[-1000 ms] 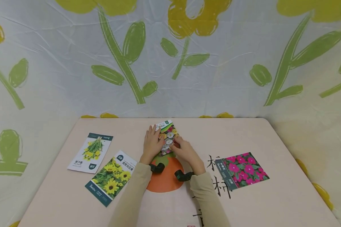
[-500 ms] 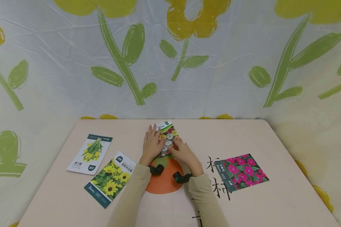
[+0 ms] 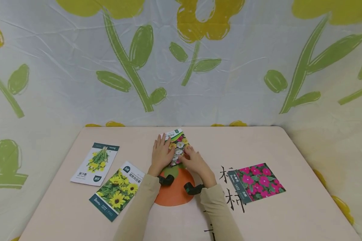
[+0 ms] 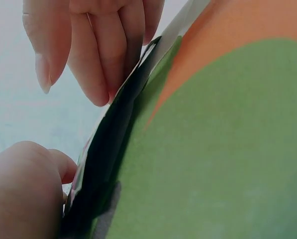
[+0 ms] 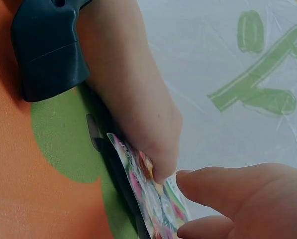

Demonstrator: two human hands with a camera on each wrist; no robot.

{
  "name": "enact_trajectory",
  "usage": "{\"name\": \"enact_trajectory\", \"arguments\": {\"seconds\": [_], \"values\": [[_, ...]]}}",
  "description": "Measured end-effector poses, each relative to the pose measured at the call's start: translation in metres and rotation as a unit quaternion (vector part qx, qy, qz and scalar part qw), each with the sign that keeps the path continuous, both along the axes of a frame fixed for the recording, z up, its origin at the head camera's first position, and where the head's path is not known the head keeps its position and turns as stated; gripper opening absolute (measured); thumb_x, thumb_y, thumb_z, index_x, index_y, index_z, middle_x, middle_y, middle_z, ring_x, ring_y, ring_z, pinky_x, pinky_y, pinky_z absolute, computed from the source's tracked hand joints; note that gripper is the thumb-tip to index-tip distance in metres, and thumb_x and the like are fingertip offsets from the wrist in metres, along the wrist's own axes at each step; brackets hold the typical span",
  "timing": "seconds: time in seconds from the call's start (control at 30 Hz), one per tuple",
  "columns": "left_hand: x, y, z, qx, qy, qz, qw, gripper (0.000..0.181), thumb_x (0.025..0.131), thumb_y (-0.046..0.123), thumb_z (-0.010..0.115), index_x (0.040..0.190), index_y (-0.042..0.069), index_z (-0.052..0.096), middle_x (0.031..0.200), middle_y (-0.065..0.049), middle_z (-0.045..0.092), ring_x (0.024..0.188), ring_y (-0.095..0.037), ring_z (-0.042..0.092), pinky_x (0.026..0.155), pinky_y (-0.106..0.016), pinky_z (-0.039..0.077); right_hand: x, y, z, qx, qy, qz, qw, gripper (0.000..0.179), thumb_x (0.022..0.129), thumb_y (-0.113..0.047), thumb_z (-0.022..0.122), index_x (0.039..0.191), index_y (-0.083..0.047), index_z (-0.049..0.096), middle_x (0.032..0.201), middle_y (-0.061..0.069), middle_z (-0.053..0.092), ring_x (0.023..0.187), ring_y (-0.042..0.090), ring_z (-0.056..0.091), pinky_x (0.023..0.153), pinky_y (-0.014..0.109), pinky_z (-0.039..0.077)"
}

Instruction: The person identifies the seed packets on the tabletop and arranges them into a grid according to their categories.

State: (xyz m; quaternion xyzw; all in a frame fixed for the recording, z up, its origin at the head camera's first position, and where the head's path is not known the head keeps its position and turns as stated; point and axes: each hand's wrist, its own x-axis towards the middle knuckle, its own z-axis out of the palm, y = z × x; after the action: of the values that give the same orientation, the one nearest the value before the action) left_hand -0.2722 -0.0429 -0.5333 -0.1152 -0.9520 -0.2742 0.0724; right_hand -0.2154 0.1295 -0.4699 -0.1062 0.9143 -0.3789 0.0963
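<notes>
A seed packet printed with white, yellow and pink flowers lies at the middle back of the table. My left hand rests flat over its left side, fingers straight and pointing away from me. At the packet's right edge is my right hand, its fingers extended and the thumb reaching over the lower part. In the left wrist view, the right hand's fingers touch the packet's top side, and its near edge stands slightly off the tabletop. The right wrist view shows the packet's flower print between both hands.
To the left lie a white packet with a yellow flower bunch and a sunflower packet. A pink-flower packet lies on the right. An orange persimmon print decorates the tabletop; a floral curtain hangs behind.
My right hand has shifted slightly left, its thumb lower on the packet. My left hand and the other packets stay in place; the head view has tilted a little.
</notes>
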Motion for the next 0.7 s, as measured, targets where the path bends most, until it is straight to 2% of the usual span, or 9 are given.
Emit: {"name": "enact_trajectory", "arguments": {"seconds": [0.2, 0.7], "values": [[0.0006, 0.0000, -0.0010, 0.003, 0.001, 0.003, 1.0000, 0.057, 0.101, 0.036, 0.048, 0.148, 0.005, 0.046, 0.162, -0.017, 0.023, 0.151, -0.036, 0.011, 0.121, -0.051, 0.009, 0.0006, 0.0003, -0.0017, -0.014, -0.003, -0.003, 0.9999, 0.062, 0.101, -0.026, 0.054, 0.147, 0.012, 0.035, 0.156, 0.030, 0.025, 0.148, 0.040, 0.016, 0.119, 0.058, 0.008], [0.0039, 0.0000, 0.0013, 0.015, 0.004, 0.007, 0.9999, 0.056, 0.100, 0.033, 0.050, 0.147, 0.003, 0.047, 0.161, -0.018, 0.025, 0.151, -0.034, 0.010, 0.121, -0.051, 0.011, 0.0001, 0.0003, -0.0036, -0.009, 0.013, 0.000, 0.9999, 0.061, 0.101, -0.025, 0.055, 0.146, 0.012, 0.037, 0.154, 0.032, 0.027, 0.147, 0.042, 0.019, 0.118, 0.059, 0.010]]}}
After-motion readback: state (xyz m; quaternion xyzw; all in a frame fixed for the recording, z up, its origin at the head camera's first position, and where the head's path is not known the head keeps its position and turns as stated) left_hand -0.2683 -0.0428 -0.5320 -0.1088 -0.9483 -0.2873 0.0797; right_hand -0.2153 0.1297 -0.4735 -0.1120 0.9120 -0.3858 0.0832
